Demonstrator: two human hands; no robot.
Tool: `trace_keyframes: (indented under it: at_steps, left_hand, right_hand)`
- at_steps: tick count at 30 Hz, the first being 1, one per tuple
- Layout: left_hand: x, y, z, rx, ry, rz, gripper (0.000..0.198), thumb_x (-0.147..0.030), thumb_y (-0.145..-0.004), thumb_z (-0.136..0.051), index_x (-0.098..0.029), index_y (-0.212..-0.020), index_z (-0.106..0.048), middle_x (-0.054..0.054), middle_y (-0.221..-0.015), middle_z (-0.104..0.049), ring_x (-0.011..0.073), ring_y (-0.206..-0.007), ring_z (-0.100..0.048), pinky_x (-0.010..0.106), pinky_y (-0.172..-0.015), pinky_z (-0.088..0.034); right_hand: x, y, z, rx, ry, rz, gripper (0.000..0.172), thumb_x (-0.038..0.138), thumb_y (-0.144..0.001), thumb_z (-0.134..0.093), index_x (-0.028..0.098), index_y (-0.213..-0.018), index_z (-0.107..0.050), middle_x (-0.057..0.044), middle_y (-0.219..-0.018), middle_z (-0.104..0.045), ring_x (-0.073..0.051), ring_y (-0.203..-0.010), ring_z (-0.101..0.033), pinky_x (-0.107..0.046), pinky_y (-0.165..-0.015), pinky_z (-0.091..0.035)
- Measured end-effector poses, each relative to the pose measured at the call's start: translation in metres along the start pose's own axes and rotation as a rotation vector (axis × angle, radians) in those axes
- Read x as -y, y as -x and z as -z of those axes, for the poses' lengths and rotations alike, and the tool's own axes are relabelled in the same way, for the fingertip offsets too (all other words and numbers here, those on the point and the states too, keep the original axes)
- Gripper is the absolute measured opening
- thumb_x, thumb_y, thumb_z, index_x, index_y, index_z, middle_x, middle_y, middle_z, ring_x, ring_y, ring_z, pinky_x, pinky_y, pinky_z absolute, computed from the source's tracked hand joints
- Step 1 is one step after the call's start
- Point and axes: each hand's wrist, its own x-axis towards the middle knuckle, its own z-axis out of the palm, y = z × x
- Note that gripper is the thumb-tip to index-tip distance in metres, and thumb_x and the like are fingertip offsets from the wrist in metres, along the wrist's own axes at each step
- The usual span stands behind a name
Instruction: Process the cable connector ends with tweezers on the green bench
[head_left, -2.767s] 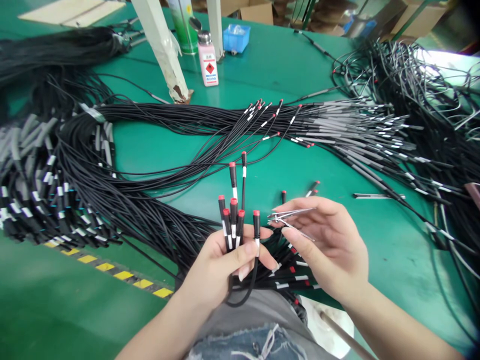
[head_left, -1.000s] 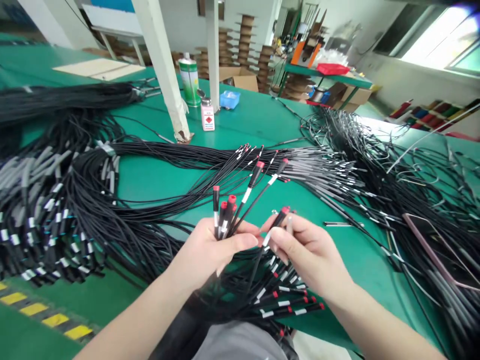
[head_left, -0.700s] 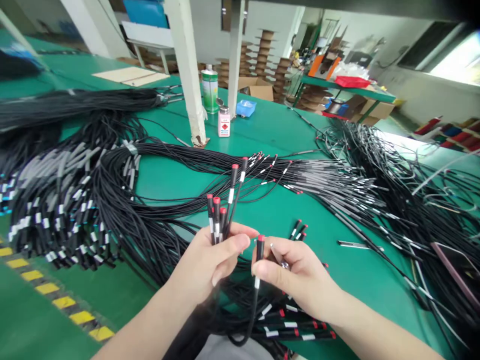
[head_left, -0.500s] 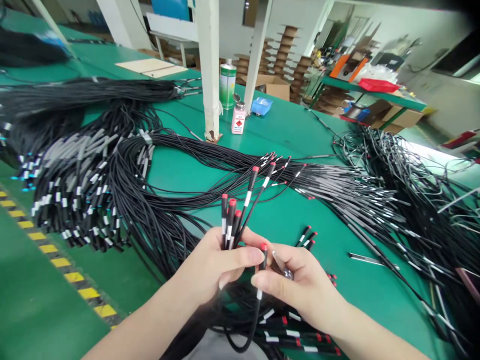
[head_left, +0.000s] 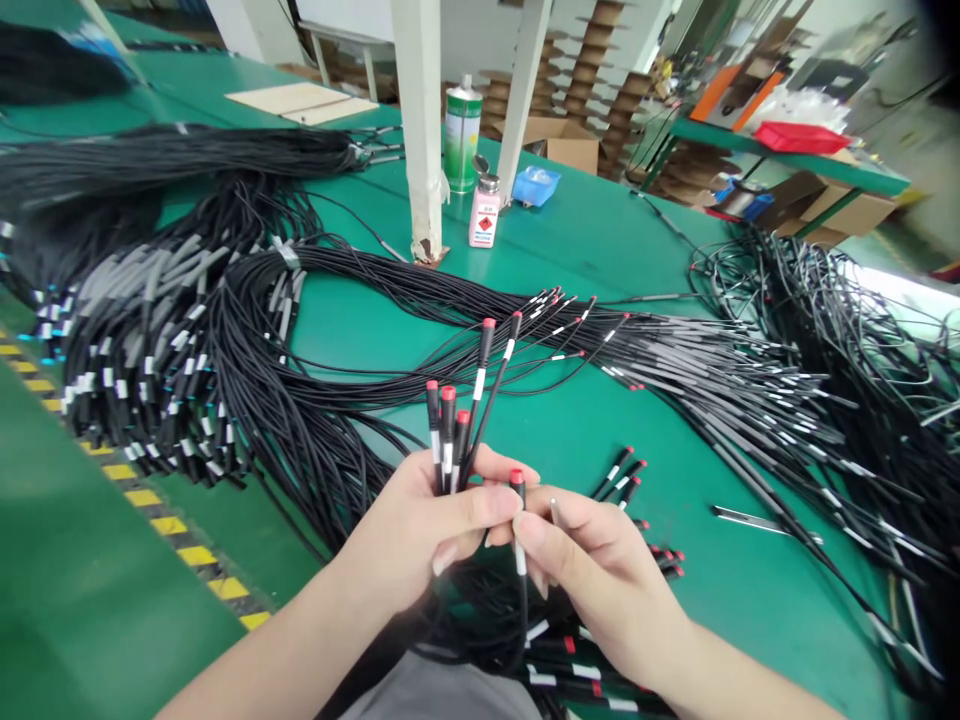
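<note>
My left hand (head_left: 442, 520) is closed around several black cables (head_left: 448, 440) with red end caps and white labels, their ends standing up above the fingers. Its thumb also presses on the capped end of a single cable (head_left: 519, 560), which hangs down in a curve. My right hand (head_left: 600, 560) pinches that same cable just under its red cap, thumb against fingers. A small metal tool (head_left: 555, 512) sticks out of the right hand, mostly hidden by the fingers. More red-capped cable ends (head_left: 619, 474) lie on the green table behind the right hand.
Large bundles of black cables (head_left: 292, 410) cover the left, with grey-ended cables (head_left: 690, 350) across the middle right. Tweezers (head_left: 757, 520) lie at the right. A white post (head_left: 418, 130), a pink bottle (head_left: 485, 212), a green can (head_left: 462, 140) and a blue tray (head_left: 536, 186) stand behind.
Both hands have shifted slightly left in view, still holding the cables. The right thumb has moved up nearer the red cap, and less of the metal tool shows.
</note>
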Motion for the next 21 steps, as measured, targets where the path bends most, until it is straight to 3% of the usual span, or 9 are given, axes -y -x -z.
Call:
trace_keyframes:
  at_steps: [15,21]
  left_hand:
    - [0.0006,0.0024,-0.0026,-0.017,0.09,0.017,0.022,-0.029,-0.064,-0.085,-0.014,-0.07,-0.069,-0.002,-0.051,-0.059,-0.0016,-0.033,-0.025,0.017,-0.036,-0.011]
    - [0.0028,0.004,-0.0012,-0.03,0.059,0.011,0.023,-0.03,-0.064,-0.084,-0.013,-0.07,-0.069,-0.001,-0.051,-0.058,-0.0013,-0.033,-0.026,0.017,-0.036,-0.012]
  right_hand:
    - [0.0003,0.0032,-0.0054,-0.045,0.015,-0.044,0.046,0.058,-0.088,-0.061,0.02,-0.069,-0.042,0.0,-0.067,-0.048,-0.013,-0.065,-0.045,-0.027,-0.062,-0.038]
    - [-0.0002,0.0034,-0.007,-0.034,0.012,-0.052,0.045,0.057,-0.088,-0.061,0.02,-0.069,-0.042,0.001,-0.066,-0.045,-0.012,-0.064,-0.042,-0.027,-0.062,-0.037]
